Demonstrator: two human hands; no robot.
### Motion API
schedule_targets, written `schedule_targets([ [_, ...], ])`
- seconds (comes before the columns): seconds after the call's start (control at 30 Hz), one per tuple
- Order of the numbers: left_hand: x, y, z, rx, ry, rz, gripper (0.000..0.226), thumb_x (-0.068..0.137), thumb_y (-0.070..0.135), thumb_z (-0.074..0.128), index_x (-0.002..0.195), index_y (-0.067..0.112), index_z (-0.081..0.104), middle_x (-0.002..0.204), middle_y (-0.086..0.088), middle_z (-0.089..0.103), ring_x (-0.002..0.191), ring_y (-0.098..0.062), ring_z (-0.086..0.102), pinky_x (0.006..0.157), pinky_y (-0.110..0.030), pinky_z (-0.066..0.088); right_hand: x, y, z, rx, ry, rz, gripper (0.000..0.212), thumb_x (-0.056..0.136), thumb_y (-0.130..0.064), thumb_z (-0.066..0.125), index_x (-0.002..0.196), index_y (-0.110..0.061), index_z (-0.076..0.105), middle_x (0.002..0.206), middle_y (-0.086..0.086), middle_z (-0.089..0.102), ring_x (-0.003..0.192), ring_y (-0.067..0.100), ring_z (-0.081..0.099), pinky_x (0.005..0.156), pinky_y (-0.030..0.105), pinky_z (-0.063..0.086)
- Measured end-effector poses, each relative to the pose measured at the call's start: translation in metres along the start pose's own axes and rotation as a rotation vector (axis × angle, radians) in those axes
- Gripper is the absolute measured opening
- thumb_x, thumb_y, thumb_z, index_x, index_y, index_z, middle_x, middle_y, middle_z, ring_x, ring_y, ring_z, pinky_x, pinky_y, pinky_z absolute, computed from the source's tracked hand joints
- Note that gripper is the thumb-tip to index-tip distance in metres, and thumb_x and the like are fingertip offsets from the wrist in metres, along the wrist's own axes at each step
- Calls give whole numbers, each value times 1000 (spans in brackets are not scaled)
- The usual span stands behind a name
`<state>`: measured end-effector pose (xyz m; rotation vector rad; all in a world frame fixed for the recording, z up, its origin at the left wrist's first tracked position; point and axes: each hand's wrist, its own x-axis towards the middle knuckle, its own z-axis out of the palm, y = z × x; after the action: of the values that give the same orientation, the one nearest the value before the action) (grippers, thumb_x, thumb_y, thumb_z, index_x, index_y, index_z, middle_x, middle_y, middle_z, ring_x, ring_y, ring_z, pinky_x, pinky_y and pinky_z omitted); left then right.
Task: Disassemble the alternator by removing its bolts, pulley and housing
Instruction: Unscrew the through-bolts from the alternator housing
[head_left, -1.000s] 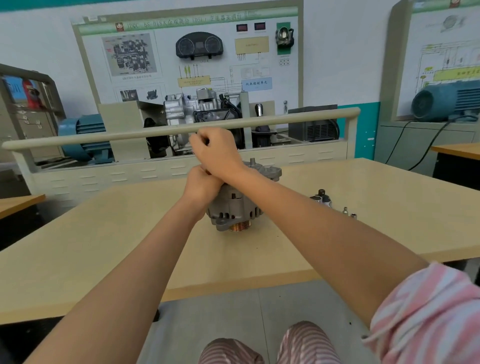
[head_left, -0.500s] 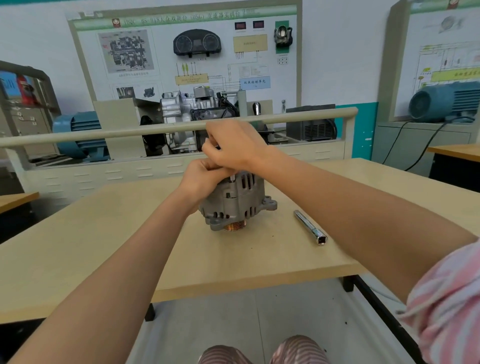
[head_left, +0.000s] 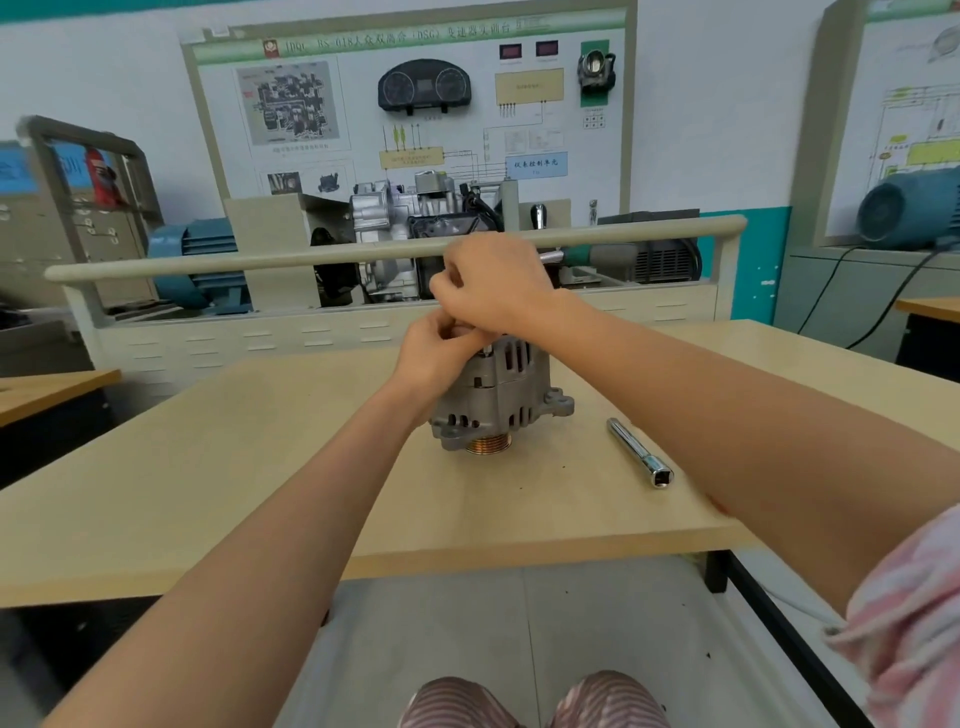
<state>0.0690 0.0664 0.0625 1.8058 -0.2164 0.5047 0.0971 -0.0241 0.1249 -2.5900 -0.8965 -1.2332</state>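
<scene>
Both arms reach forward; left hand (head_left: 439, 353) curled below, right hand (head_left: 493, 283) fisted just above it, touching.

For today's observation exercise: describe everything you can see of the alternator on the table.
The alternator is a grey cast-metal unit with slotted vents and mounting ears. It stands upright on the pale wooden table, resting on its copper-coloured grooved pulley. The housing halves are still joined. The left hand and right hand cover its top, hiding what they grip.

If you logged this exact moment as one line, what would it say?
grey metal alternator: pulley-down on tan table | left hand, right hand: both on its top | chrome socket extension bar: lying unused, right of alternator
</scene>
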Motion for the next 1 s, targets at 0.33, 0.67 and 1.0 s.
schedule_targets([
  [0.33, 0, 0, -6, -87, -111, -38, 18, 87, 16, 67, 103, 12, 71, 87, 3, 74, 70, 0, 68, 57, -10, 49, -3, 7, -3, 920, 21, 273, 46, 93, -15, 41, 52, -7, 60, 47, -3, 52, 43, 2, 43, 50, 9, 33],
  [0.67, -1, 1, 3, 72, 90, -57, 22, 87, 5, 57, 70, 18, 52, 68, 2, 57, 62, -7, 51, 45, -18, 42, 1, -29, 11, -302, 24, 127, 40, 92, -26, 39, 54, -16, 33, 56, -1, 33, 47, 13, 29, 45, 24, 19],
  [1.0, -2, -2, 1, -49, 2, -8, 10, 88, 16, 63, 79, 20, 66, 72, 7, 69, 65, 0, 63, 56, -11, 47, -7, -6, 4, 570, 102, 115, 31, 86, -12, 49, 62, 6, 56, 63, 21, 58, 63, 36, 50, 61, 43, 43],
])
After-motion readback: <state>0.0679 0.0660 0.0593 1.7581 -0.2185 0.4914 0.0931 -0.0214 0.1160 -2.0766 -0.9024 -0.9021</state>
